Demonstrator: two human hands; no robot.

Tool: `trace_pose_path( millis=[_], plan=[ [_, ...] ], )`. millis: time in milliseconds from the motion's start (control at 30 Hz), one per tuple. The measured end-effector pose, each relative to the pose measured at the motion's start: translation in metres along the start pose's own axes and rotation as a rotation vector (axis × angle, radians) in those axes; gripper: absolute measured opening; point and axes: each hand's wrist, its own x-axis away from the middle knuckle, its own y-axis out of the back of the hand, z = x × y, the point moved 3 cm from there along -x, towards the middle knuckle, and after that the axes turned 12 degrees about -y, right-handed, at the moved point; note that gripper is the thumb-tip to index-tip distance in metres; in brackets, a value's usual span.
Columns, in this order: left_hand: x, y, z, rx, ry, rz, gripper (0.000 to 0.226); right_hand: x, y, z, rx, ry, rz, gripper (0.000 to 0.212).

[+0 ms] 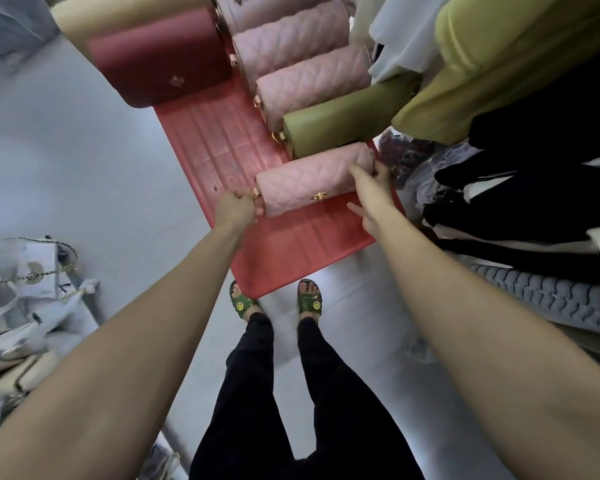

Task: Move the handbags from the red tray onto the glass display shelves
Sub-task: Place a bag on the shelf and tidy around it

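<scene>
A ribbed red tray (291, 251) is seen on the pale floor, with its near part bare. A row of handbags is laid along its right side, each lying crosswise. The near pink bag (309, 183) is quilted, with a gold clasp on its front flap and a gold ring at its left end. It is gripped at that end by the left hand (236, 207) and at the other end by the right hand (371, 183). Just behind it an olive bag (340, 126) is set, then two more quilted pink bags (312, 86) (288, 39). A dark red bag (160, 60) is placed at the far left.
</scene>
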Motion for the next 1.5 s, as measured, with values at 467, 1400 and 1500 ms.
trace_pose_path(
  millis=[467,1400,1500],
  plan=[
    [0.018,0.056,0.02,0.237,-0.025,-0.061,0.04,-0.004,-0.054,-0.044,0.123,-0.007,0.066,0.053],
    [0.022,0.168,-0.048,0.435,-0.039,-0.099,0.055,0.088,-0.125,0.004,0.074,0.097,0.215,0.058],
    [0.038,0.202,-0.08,0.465,-0.099,-0.153,0.054,0.122,-0.143,0.031,0.063,0.102,0.285,0.073]
  ],
)
